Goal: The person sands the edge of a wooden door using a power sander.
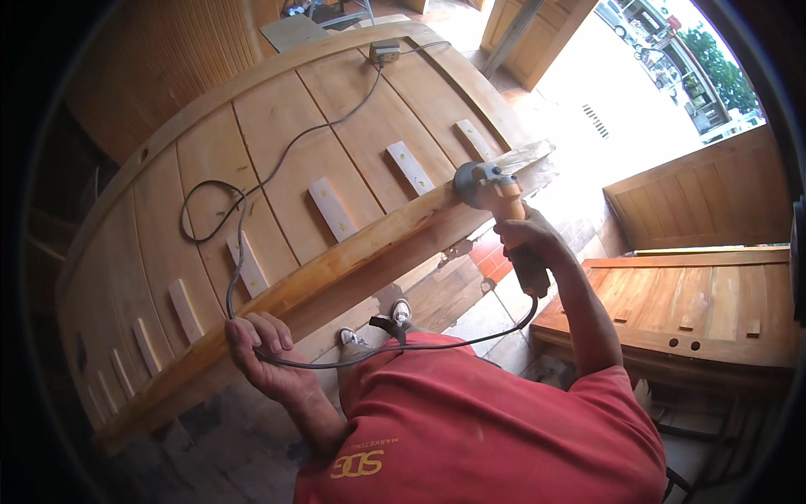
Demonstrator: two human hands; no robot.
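Note:
My right hand (535, 234) grips the body of an orange and grey angle grinder (504, 198). Its disc sits against the near wooden edge rail (371, 236) of a large panelled wooden door (271, 138), towards the rail's right end. Whether the disc is spinning cannot be told. The black power cord (378, 360) runs from the grinder across my body to my left hand (271, 356), which holds it by the rail. From there the cord loops over the door to an extension socket (385, 50) lying on it.
Several short wooden blocks (332, 208) stand along the door's near side. Another wooden door (699, 309) lies to the right, with a panel (705, 189) leaning behind it. My feet (401, 312) are on a patchy tiled floor (450, 283). Bright daylight enters at the upper right.

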